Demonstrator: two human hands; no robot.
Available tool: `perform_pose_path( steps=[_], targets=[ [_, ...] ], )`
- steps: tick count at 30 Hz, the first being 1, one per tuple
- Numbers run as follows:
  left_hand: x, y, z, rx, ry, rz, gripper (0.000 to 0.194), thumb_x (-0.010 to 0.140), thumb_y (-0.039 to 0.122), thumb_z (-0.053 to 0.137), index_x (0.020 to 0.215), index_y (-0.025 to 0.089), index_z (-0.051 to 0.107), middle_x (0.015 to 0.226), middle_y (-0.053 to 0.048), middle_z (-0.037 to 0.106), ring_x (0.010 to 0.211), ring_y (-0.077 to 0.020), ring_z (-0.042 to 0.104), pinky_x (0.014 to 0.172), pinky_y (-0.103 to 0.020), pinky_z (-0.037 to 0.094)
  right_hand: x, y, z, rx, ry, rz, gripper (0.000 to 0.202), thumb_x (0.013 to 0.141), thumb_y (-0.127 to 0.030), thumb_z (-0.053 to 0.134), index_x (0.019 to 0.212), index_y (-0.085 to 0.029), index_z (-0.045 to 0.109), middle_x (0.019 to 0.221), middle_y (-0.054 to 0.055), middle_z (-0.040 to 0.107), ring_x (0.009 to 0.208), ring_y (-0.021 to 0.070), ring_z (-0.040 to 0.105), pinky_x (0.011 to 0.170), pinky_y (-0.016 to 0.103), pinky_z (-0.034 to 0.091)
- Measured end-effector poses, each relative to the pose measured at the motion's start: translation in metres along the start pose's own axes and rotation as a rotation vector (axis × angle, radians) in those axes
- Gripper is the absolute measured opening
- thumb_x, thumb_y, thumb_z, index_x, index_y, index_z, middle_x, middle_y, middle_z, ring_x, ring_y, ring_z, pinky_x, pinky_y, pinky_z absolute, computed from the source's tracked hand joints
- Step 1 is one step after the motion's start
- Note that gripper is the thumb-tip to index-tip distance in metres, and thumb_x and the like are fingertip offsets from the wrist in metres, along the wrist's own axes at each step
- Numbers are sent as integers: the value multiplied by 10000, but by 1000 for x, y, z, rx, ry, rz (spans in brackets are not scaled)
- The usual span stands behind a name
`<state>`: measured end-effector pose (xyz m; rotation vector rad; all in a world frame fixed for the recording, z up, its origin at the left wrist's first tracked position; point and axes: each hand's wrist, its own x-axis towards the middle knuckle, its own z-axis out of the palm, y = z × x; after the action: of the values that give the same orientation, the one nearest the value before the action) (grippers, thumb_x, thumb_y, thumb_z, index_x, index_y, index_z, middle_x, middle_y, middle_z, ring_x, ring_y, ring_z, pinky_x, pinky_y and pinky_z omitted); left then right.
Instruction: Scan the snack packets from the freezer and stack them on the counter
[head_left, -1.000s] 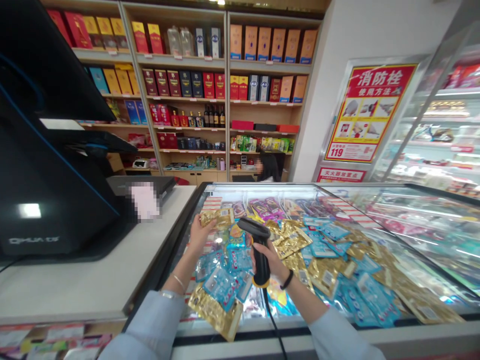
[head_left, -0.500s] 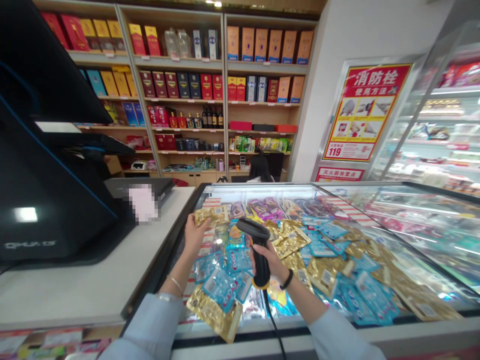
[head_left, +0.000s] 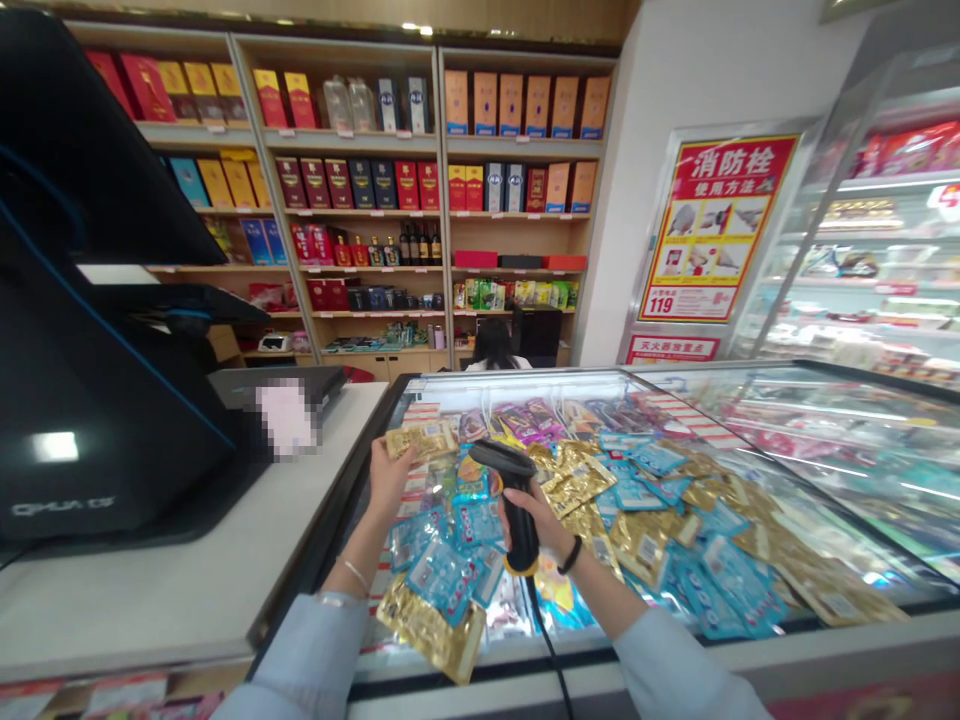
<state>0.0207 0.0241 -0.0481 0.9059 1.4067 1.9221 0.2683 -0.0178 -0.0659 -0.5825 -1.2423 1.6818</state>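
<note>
My left hand (head_left: 390, 474) is closed on one end of a gold foil packet (head_left: 426, 440), held up over the left part of the glass-topped freezer (head_left: 501, 652). In my right hand (head_left: 546, 520) is a black barcode scanner (head_left: 519, 530), gripped round its handle with the head tilted toward the gold packet. A cable runs down from the handle. Beneath my hands lie blue packets (head_left: 442, 575) and another gold packet (head_left: 431, 628). To the right spreads a loose pile of gold packets (head_left: 651, 545) and blue packets (head_left: 716, 590).
On the left a counter (head_left: 187, 590) carries a dark checkout terminal (head_left: 97, 400). Shelves of boxes and bottles (head_left: 360, 185) line the back wall, with a person's head (head_left: 493, 343) below them. A red poster (head_left: 721, 230) hangs at right, beside a lit display fridge (head_left: 885, 250).
The view has shifted slightly. Both hands keep almost the same places, still holding the gold packet and the scanner. The person at the back has moved a little to the left.
</note>
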Motion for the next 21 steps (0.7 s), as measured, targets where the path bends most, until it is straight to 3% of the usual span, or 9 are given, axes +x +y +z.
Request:
perform_pose_path(
  steps=[5, 9, 13, 21],
  targets=[
    [-6, 12, 3, -31, -62, -106, 407, 684, 115, 794, 965, 170, 505, 974, -30, 661, 799, -133, 694, 657, -279, 629, -16, -26, -7, 61, 67, -63, 450, 703, -548, 771, 867, -226, 503, 489, -62, 611, 326, 122, 528, 318, 211, 429],
    [-11, 30, 26, -50, -203, -188, 348, 682, 95, 754, 966, 159, 563, 939, -56, 701, 773, -172, 715, 637, -307, 632, -42, -55, -35, 33, 131, -138, 427, 729, -519, 762, 925, -203, 551, 507, -50, 622, 331, 125, 536, 324, 215, 429],
    [-29, 43, 75, -62, -400, -179, 365, 668, 148, 770, 995, 170, 610, 965, -70, 735, 851, -220, 737, 705, -365, 643, -69, -81, -76, -7, 250, -218, 396, 752, -506, 741, 940, -198, 579, 510, -53, 611, 337, 130, 536, 335, 225, 433],
    [-99, 46, 201, -78, -697, -286, 269, 693, 94, 730, 919, 149, 594, 961, -88, 737, 927, -238, 722, 830, -417, 631, -131, -121, -155, -31, 466, -369, 372, 733, -510, 718, 913, -204, 605, 501, -46, 568, 359, 135, 510, 361, 243, 414]
  ],
)
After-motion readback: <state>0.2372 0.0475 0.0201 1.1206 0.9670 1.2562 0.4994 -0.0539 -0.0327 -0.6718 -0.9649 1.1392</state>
